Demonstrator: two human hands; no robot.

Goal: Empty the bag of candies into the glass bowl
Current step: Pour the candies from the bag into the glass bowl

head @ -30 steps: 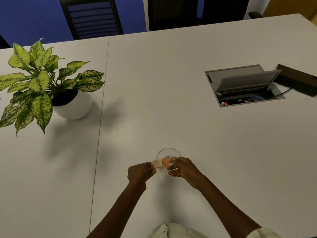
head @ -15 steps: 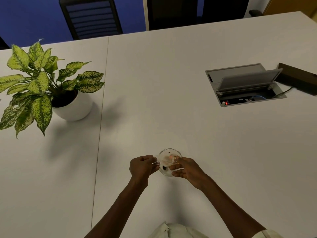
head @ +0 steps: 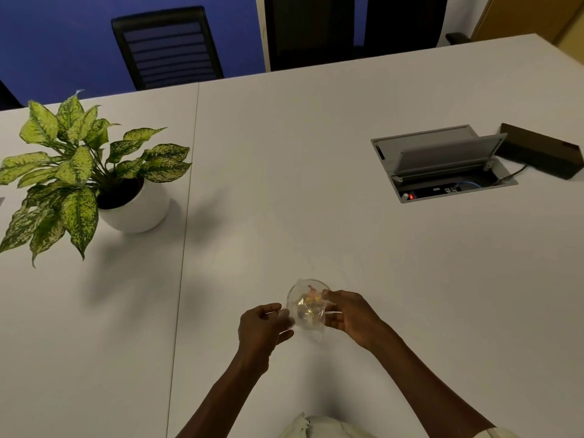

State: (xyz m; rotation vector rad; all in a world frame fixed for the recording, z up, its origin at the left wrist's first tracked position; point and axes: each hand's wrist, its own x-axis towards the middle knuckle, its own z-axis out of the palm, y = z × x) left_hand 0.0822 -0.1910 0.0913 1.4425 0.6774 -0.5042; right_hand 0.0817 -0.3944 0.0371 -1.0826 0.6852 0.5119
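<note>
A small clear glass bowl (head: pixel 319 283) stands on the white table, near its front edge. Over it hangs a clear plastic bag of candies (head: pixel 311 314), with orange and yellow candies showing through the plastic. My left hand (head: pixel 264 325) pinches the bag's left side and my right hand (head: pixel 349 314) pinches its right side. The bag covers most of the bowl, so I cannot tell how many candies lie in the bowl. A pink candy (head: pixel 312 290) shows near the bowl's far rim.
A potted plant in a white pot (head: pixel 139 205) stands at the left. An open cable hatch (head: pixel 442 165) is set into the table at the right, with a dark box (head: pixel 542 150) beside it. Black chairs (head: pixel 167 47) stand behind the table.
Both hands have shifted the bag slightly over the bowl. The bag now hangs lower toward me, and yellow candies show in it where an orange one showed before.
</note>
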